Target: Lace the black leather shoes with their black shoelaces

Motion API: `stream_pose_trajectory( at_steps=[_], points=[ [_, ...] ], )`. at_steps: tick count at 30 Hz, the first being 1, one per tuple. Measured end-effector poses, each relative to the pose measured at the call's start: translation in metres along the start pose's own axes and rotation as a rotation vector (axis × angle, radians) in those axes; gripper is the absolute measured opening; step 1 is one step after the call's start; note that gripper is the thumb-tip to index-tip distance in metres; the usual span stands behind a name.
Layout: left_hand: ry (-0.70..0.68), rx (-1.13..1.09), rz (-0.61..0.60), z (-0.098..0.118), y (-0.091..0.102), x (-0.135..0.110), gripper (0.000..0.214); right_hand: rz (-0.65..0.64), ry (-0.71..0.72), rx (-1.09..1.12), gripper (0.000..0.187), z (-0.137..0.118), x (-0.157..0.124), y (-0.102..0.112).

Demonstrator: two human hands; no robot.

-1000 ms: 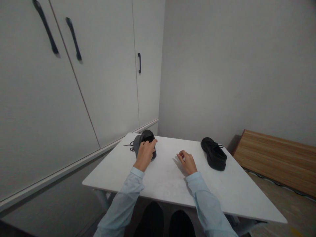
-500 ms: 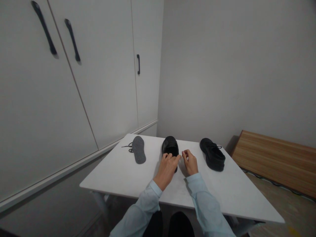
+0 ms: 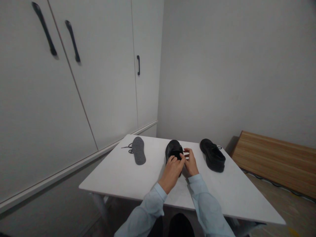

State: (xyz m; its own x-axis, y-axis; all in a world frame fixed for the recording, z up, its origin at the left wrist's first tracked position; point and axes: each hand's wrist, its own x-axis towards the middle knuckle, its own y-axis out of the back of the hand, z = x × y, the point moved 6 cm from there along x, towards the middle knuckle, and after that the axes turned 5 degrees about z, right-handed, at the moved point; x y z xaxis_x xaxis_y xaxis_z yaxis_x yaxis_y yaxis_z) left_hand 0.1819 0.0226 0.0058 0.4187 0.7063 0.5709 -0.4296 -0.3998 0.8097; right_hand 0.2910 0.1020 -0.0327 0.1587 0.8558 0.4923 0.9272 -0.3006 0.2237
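A black shoe [image 3: 173, 148] stands in the middle of the white table [image 3: 128, 174], toe pointing away from me. My left hand [image 3: 172, 169] grips its near end, fingers curled over the heel opening. My right hand [image 3: 191, 161] touches the shoe's right side with bent fingers. A grey insole [image 3: 139, 154] lies flat on the table's left part, with a black shoelace [image 3: 127, 147] beside its far end. A second black shoe [image 3: 212, 154] sits to the right, laced, apart from both hands.
White cupboard doors with black handles [image 3: 73, 41] fill the left. A plain grey wall stands behind the table. A low wooden board [image 3: 274, 158] lies on the floor at the right. My dark-clad knees show below the table's near edge.
My left hand carried the black shoe from the table's far left to the middle, uncovering the grey insole. My right hand came up to meet the shoe.
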Motion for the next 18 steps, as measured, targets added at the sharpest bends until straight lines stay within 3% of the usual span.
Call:
stream_pose_trajectory(
  at_steps=[6,13,18],
  points=[
    [-0.029,0.011,0.014,0.008,0.002,0.001,0.040,-0.023,-0.048,0.075,0.048,0.003,0.003,0.003],
    [-0.026,0.033,0.005,0.014,-0.004,0.001,0.042,-0.030,-0.003,0.087,0.049,0.001,0.005,0.010],
    [0.031,-0.210,-0.081,0.002,0.014,0.005,0.046,-0.012,0.019,0.114,0.045,0.000,0.006,0.010]
  ],
)
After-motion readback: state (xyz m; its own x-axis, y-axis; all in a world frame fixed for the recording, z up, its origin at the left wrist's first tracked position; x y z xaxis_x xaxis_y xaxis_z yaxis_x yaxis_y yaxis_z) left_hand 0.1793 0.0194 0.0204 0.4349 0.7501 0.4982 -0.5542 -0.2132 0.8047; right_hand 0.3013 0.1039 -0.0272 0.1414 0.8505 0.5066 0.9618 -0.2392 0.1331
